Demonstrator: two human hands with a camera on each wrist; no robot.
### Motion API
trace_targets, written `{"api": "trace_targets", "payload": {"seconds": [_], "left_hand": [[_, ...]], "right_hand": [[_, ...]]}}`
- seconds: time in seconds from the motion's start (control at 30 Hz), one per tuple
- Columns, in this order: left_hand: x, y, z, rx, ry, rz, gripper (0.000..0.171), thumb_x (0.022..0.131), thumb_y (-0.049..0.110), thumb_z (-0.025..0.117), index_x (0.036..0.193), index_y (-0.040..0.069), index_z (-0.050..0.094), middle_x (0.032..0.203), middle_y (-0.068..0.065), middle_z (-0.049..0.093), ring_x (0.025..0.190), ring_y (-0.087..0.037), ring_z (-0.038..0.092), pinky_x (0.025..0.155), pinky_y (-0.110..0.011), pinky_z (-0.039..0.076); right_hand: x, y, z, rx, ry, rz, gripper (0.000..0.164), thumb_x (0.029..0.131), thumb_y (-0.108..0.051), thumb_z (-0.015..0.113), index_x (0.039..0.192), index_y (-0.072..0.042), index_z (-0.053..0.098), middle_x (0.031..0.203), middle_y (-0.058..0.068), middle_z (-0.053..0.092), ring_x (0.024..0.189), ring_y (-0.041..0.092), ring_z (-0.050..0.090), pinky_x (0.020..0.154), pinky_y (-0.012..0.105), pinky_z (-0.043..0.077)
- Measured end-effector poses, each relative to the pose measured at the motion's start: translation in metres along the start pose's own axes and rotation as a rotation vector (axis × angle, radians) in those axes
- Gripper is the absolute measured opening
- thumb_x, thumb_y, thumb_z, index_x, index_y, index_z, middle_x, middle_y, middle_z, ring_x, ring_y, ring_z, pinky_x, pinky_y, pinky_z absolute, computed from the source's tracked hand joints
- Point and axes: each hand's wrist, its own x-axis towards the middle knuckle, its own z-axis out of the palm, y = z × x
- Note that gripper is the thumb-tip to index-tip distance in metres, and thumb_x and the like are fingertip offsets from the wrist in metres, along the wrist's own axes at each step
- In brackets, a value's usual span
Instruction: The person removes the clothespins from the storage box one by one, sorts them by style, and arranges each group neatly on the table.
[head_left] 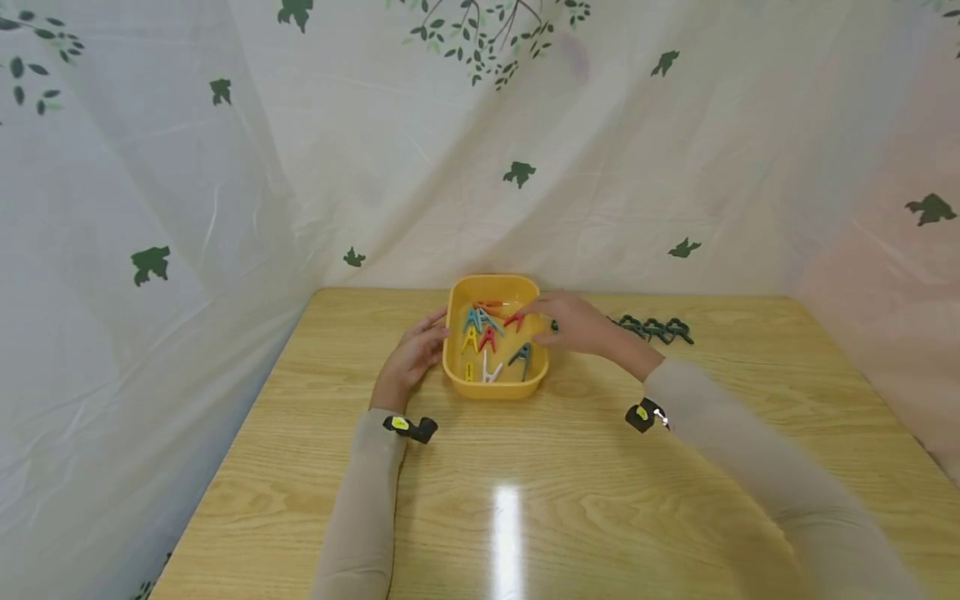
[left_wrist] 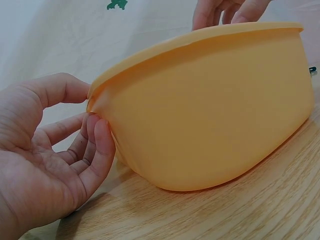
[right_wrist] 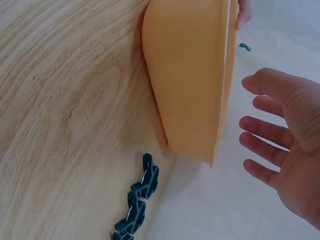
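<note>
Along the nearest part of the wooden table (head_left: 450, 517), the left sleeve (head_left: 358, 517) points almost straight ahead, while the right sleeve (head_left: 750, 458) slants in from the right. Beyond its cuff, the left hand (head_left: 411, 358) grips the left side of a yellow basin (head_left: 495, 390), thumb and curled fingers pinching the edge at the rim. The basin's longer axis seems to run away from the person. In its near end lie a white clip (head_left: 491, 372), a small yellow piece (head_left: 468, 372) and, toward the right wall, a dark grey-blue clip (head_left: 522, 357); a yellow clip (head_left: 470, 338) and a red clip (head_left: 487, 337) sit side by side farther in. The relation that matters is at the right wall: a second red clip (head_left: 514, 319) lies just left of the right hand (head_left: 576, 323), its long axis roughly crosswise, and that hand is clearly nearer to it than the left. The right hand reaches leftward over the rim, fingers spread and loosely bent, with nothing seen between them; whether a fingertip touches the clip, I cannot tell. Farther in are blue clips (head_left: 473, 319) and an orange clip (head_left: 489, 306). Dark green clips (head_left: 655, 330) line the table right of the basin, before a leaf-printed curtain (head_left: 420, 200).
</note>
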Motion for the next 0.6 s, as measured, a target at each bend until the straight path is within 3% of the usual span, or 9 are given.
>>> {"api": "trace_targets", "payload": {"seconds": [0.27,0.43,0.6], "left_hand": [[0.002,-0.002,-0.001,0.013,0.015,0.005,0.051,0.093,0.006,0.054,0.141,0.018,0.042,0.129,-0.013,0.049,0.099,-0.015,0.055,0.079,-0.026,0.05],[0.002,-0.002,-0.001,0.033,0.005,0.005,0.052,0.094,0.006,0.052,0.143,0.018,0.04,0.135,-0.015,0.046,0.103,-0.016,0.054,0.081,-0.026,0.05],[0.002,-0.002,-0.001,0.034,0.02,0.006,0.05,0.092,0.008,0.055,0.14,0.02,0.044,0.132,-0.013,0.049,0.104,-0.016,0.055,0.083,-0.027,0.051]], "right_hand": [[0.018,-0.004,0.023,0.032,0.015,-0.042,0.044,0.081,-0.024,0.072,0.121,-0.008,0.062,0.12,0.012,0.061,0.112,0.028,0.054,0.096,0.044,0.043],[0.028,-0.006,0.034,0.051,-0.024,-0.037,0.048,0.082,-0.024,0.072,0.124,-0.005,0.06,0.124,0.013,0.059,0.113,0.03,0.054,0.094,0.044,0.046],[0.04,-0.007,0.044,0.082,-0.033,-0.084,0.046,0.079,-0.018,0.074,0.121,-0.004,0.062,0.121,0.015,0.061,0.111,0.029,0.056,0.099,0.045,0.043]]}}
